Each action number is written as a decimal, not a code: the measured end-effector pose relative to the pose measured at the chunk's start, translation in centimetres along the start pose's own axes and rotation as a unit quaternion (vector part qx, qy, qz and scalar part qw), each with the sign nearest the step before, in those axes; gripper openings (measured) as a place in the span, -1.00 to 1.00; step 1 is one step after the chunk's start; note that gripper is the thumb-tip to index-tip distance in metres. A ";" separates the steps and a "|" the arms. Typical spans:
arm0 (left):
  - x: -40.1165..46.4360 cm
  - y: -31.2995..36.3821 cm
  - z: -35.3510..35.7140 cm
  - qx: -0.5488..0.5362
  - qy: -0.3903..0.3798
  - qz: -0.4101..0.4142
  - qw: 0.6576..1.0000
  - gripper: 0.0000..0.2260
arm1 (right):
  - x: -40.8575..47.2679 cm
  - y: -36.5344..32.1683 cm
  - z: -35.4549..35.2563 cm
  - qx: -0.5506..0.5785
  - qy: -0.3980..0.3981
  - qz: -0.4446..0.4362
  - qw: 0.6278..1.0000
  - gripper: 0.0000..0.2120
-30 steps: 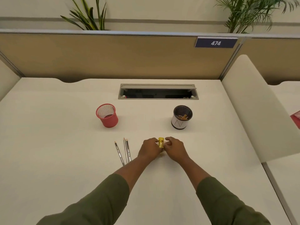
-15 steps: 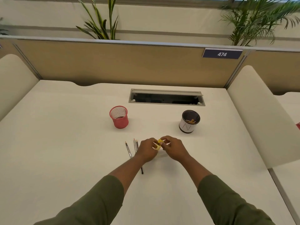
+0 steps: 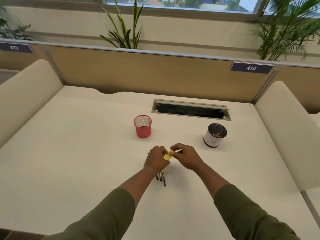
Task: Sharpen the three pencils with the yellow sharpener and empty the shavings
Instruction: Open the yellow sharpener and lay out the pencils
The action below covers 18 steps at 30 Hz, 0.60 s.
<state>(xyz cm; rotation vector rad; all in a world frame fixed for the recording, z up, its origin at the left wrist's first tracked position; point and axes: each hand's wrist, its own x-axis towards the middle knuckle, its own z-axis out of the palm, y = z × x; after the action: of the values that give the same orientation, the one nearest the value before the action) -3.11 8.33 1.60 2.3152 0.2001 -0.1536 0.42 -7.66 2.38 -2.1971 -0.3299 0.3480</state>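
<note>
On the cream desk (image 3: 86, 153), both hands pinch the small yellow plastic sharpener (image 3: 168, 155) between them: left hand (image 3: 156, 159) at its nine o'clock, right hand (image 3: 186, 156) at three. The three slim dark pencils (image 3: 161, 177) lie beneath the left wrist, long axes running six to twelve, so the left hand looks nearer them.

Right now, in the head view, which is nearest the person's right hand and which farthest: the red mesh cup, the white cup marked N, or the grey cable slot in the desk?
From the right hand:
1. White cup marked N, just beyond it, to the right.
2. Red mesh cup, ahead, to the left.
3. Grey cable slot, farthest, at the desk's back.
</note>
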 end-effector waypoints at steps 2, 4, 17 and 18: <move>0.0 -0.3 -0.4 -0.010 -0.009 -0.003 1.000 -0.67 | 0.2 -0.4 0.3 0.010 -0.004 -0.004 1.000 -0.84; 0.1 -0.7 -0.9 -0.028 -0.017 -0.007 0.999 -0.65 | 0.3 -0.6 0.5 0.022 -0.013 -0.008 1.000 -0.81; -0.2 -2.1 -3.1 -0.035 0.019 0.008 0.999 -0.78 | 1.5 -2.5 2.2 -0.081 -0.007 -0.069 0.994 -0.80; -0.2 -2.3 -3.2 -0.032 0.021 0.007 0.999 -0.77 | 1.6 -2.7 2.3 -0.087 -0.003 -0.078 0.993 -0.80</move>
<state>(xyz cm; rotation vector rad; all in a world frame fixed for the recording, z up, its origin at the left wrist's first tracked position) -3.57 12.22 2.22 2.2561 0.2060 -0.0902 0.75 -3.79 2.98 -2.3218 -0.5513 0.2475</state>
